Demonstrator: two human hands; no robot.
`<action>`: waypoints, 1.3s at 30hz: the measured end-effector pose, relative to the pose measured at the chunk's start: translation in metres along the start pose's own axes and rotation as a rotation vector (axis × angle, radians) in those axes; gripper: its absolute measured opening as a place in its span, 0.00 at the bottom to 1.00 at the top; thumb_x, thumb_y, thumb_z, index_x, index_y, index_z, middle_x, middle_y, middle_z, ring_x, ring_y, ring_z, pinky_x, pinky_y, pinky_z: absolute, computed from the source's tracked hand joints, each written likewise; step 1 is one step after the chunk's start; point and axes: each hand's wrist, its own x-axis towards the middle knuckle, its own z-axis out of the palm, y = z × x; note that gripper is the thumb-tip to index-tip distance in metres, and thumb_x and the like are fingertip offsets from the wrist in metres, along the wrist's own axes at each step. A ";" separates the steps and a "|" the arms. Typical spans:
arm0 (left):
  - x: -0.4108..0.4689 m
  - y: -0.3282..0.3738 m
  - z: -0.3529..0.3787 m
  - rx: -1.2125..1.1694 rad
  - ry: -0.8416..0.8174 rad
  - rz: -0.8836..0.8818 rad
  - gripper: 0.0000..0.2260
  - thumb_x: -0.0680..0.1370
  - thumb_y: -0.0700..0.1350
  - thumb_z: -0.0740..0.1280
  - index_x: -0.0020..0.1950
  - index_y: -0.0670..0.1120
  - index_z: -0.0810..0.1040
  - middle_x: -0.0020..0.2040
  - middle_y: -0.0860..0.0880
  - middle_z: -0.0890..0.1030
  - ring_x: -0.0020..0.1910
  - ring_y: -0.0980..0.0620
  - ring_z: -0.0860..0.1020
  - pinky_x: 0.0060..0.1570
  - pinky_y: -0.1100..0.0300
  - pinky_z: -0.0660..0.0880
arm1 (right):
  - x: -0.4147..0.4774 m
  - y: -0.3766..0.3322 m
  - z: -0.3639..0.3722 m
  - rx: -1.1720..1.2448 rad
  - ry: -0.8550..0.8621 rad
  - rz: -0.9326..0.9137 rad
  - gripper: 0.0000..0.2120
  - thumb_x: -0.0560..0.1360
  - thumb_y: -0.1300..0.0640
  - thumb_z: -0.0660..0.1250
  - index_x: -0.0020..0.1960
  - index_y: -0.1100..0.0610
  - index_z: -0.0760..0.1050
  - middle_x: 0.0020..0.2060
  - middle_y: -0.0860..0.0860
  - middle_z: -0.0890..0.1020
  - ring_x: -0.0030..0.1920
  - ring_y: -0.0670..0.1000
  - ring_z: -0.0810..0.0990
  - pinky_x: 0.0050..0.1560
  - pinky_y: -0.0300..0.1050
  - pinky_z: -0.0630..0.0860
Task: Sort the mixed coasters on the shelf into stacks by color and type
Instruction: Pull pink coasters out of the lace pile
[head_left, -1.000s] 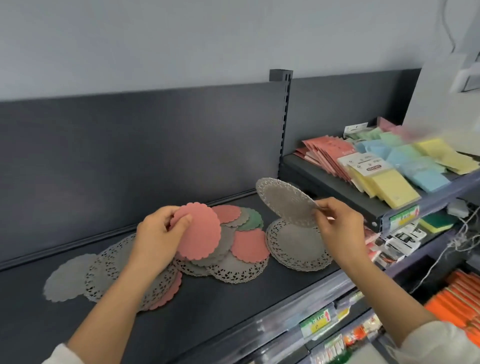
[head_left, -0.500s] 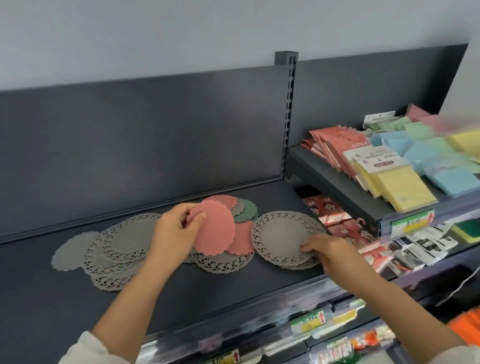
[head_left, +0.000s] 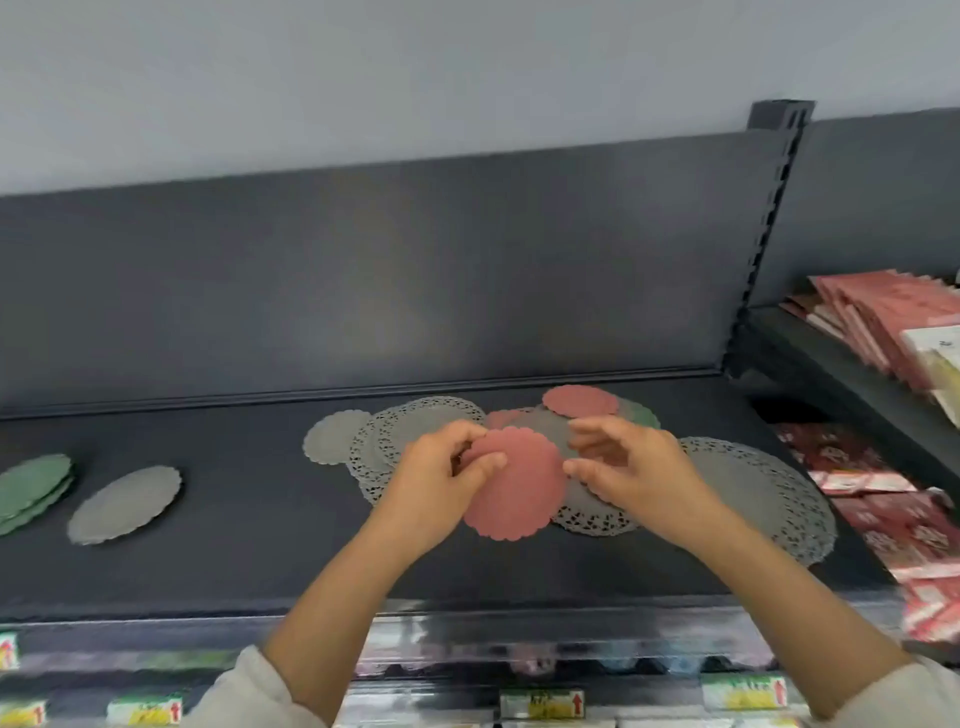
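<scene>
Dark grey matte metal shelf (head_left: 218, 561), smooth deck with a raised lip along the back panel.

Coasters, all round and flat:
- pink scalloped coaster (head_left: 514, 486): solid felt-like disc, wavy edge, held tilted above the mixed pile at shelf centre.
- second pink coaster (head_left: 581, 401) flat at the back of the pile, partly over a green one (head_left: 641, 415).
- grey lace doilies (head_left: 415, 421): perforated lacy rims, overlapping each other left of the hands.
- big grey lace doily stack (head_left: 763, 493) right of the pile, near the shelf's right end.
- plain grey scalloped coaster (head_left: 332, 436) at the pile's left edge, no perforations.
- sorted off to the left, well apart from the pile: grey scalloped stack (head_left: 124, 504) and a green scalloped stack (head_left: 34, 488) at the frame edge.

Left hand (head_left: 441, 483): thumb over the top-left face of the pink scalloped coaster, other fingers behind it, pinched on the disc.

Right hand (head_left: 628, 467): fingers spread and curled, not closed on anything. Thumb tip sits just at the held coaster's right edge; contact can't be confirmed due to blur. Its fingertips (head_left: 579, 426) hover over the grey pieces in the pile.

Pink packaged goods (head_left: 883, 312) on the neighbouring shelf, right.
</scene>
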 end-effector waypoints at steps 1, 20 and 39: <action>-0.004 -0.004 -0.009 0.001 0.013 -0.005 0.02 0.75 0.45 0.68 0.44 0.52 0.78 0.42 0.48 0.82 0.44 0.46 0.79 0.46 0.50 0.76 | 0.005 -0.010 0.012 0.017 -0.030 -0.024 0.19 0.69 0.54 0.73 0.59 0.49 0.75 0.46 0.39 0.79 0.47 0.36 0.78 0.52 0.29 0.73; -0.074 -0.191 -0.309 0.134 0.344 -0.101 0.08 0.74 0.47 0.69 0.47 0.61 0.75 0.41 0.57 0.81 0.40 0.61 0.78 0.42 0.69 0.73 | 0.102 -0.198 0.285 0.090 -0.136 -0.034 0.09 0.70 0.63 0.72 0.39 0.49 0.77 0.34 0.49 0.81 0.38 0.52 0.81 0.47 0.54 0.80; -0.166 -0.344 -0.516 0.562 0.568 -0.468 0.14 0.75 0.46 0.69 0.59 0.44 0.78 0.55 0.46 0.80 0.55 0.48 0.77 0.58 0.55 0.72 | 0.215 -0.371 0.561 0.281 -0.364 0.052 0.07 0.72 0.64 0.70 0.49 0.62 0.79 0.40 0.54 0.81 0.34 0.47 0.79 0.36 0.36 0.79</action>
